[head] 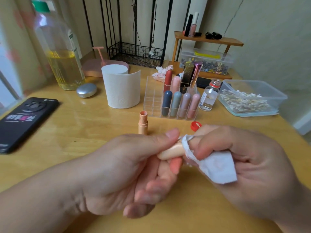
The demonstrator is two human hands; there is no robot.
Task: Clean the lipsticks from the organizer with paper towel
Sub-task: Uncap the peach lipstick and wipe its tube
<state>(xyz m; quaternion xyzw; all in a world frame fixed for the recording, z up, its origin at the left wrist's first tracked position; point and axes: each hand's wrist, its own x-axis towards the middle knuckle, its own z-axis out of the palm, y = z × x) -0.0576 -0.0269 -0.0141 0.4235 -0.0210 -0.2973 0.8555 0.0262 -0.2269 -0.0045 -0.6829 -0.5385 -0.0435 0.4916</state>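
Cap (170, 153) is in the air at near centre, lying sideways. Our left hand (134, 169) pinches it, thumb on top and fingers under. Right hand (244, 165) has its fingers curled round the towel (217, 167), with a wad of it pushed at the cap's right end.

We judge the cap light, rigid and glossy, so slippery. Hold it mid-body and leave the open end free. The towel is soft and thin, and likely tears if twisted hard.

Open lipstick (143, 122) stands on the table (84, 132) just beyond the left hand. Its tip is probably soft, and it looks easy to topple.

Organizer (154, 98) with the other lipsticks (180, 105) sits farther off, right of the roll (121, 88).
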